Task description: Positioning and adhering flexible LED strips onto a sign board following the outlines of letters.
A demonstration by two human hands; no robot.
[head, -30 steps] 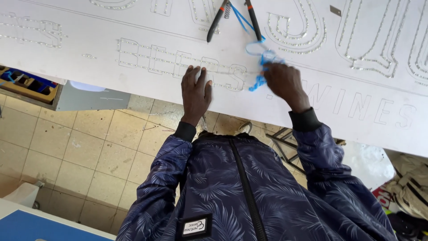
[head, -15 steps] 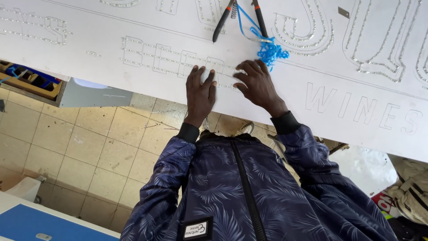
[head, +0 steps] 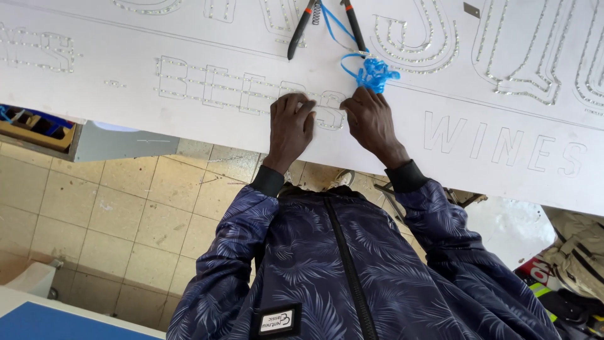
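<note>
A large white sign board (head: 189, 132) lies flat before me, with letter outlines cut into it and lined with small clear beads. My left hand (head: 290, 126) rests flat on the board over a row of small outlined letters near its front edge. Beside it, my right hand (head: 371, 119) presses its fingertips on the same row, the fingers bent; whether it pinches anything small is too fine to tell. A bunch of blue wire or strip (head: 374, 72) lies just beyond my right hand. Pliers with dark and orange handles (head: 299, 31) lie farther back.
Beige floor tiles (head: 113, 214) show under the board's front edge. A wooden tray with blue items (head: 34, 126) sits at the left, beside a grey box. A blue and white surface (head: 56, 321) lies at bottom left. Bags and white plastic (head: 566, 264) are at lower right.
My right hand left the blue bunch and came down left to the small letters beside my left hand. The blue bunch now lies free on the board.
</note>
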